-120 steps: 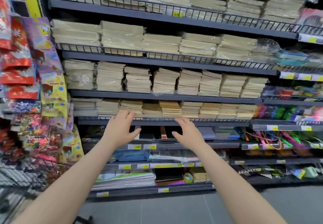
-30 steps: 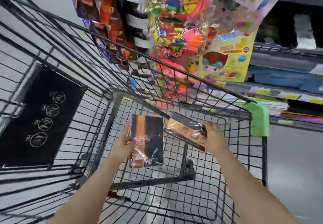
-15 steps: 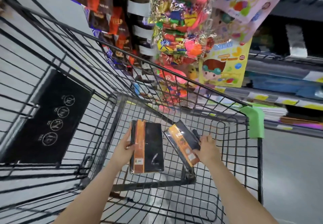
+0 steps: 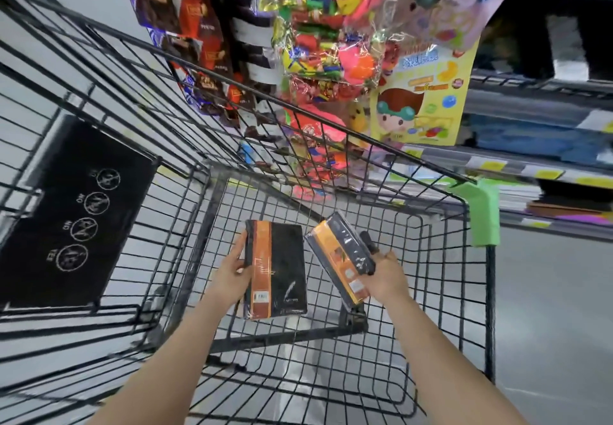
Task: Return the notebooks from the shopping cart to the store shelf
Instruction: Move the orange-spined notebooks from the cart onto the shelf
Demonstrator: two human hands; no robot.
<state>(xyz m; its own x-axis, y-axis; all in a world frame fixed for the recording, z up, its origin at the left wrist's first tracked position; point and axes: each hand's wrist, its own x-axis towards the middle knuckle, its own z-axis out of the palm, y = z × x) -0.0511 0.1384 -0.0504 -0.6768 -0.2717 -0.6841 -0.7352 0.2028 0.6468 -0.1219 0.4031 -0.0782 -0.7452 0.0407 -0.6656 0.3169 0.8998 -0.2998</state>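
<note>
I look down into a black wire shopping cart (image 4: 205, 192). My left hand (image 4: 230, 275) grips the left edge of a black notebook with an orange band (image 4: 282, 268), held upright above the cart's floor. My right hand (image 4: 386, 275) holds a second black and orange notebook (image 4: 341, 258), wrapped in plastic and tilted to the left. The two notebooks are side by side and slightly apart. The store shelf (image 4: 530, 162) with yellow price tags runs along the upper right.
A black sign with round symbols (image 4: 73, 215) hangs on the cart's left side. Colourful hanging packets (image 4: 331, 43) and a yellow children's pack (image 4: 421, 102) dangle beyond the cart's far rim. A green corner guard (image 4: 481, 212) caps the cart's right corner. Grey floor (image 4: 554, 308) lies to the right.
Four seconds ago both hands were empty at the shelf. Over the last second they have raised the two notebooks slightly inside the cart, and the right one has tilted more upright.
</note>
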